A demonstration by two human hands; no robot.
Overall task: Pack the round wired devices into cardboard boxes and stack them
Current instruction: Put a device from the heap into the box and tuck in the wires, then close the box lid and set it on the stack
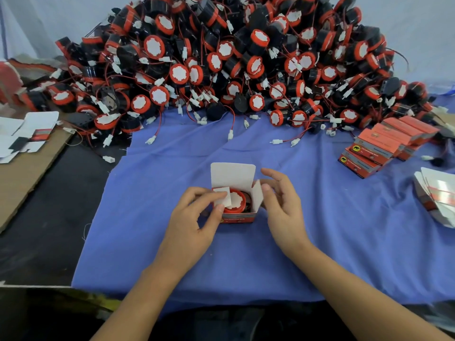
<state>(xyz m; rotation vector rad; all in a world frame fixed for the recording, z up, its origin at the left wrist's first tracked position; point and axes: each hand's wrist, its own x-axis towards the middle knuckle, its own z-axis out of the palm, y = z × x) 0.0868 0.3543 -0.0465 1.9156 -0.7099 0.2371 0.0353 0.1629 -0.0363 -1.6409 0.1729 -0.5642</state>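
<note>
Head view: the heap of round wired devices (234, 65) fills the upper half of the frame, red-rimmed and black, with their white plugs trailing onto the blue cloth (172, 254) that covers the middle and lower frame. At the right edge, just below the heap, your finished boxes (384, 146) lie in a leaning stack. Flat box blanks (435, 195) wait lower right, and more blanks (22, 136) lie at the left edge.

At frame centre the open box (237, 217) stands on the cloth between your hands, its lid flap (232, 174) upright at the back. Your left hand (194, 220) pinches the left side flap (222, 195) between thumb and forefinger, bending it inward. Your right hand (283, 205) is loosely open, with its thumb against the right side flap (257, 196). Whether it actually grips that flap, you cannot tell from here.

One device (235, 201) sits inside the box, white face up. Its wire looks tucked in beside it.

You appear to be at the closing step. Next, fold both side flaps flat over the device, check that no wire pokes out, bring the lid flap down and tuck its tongue behind the front wall. Then carry the box to the stack on the right.
</note>
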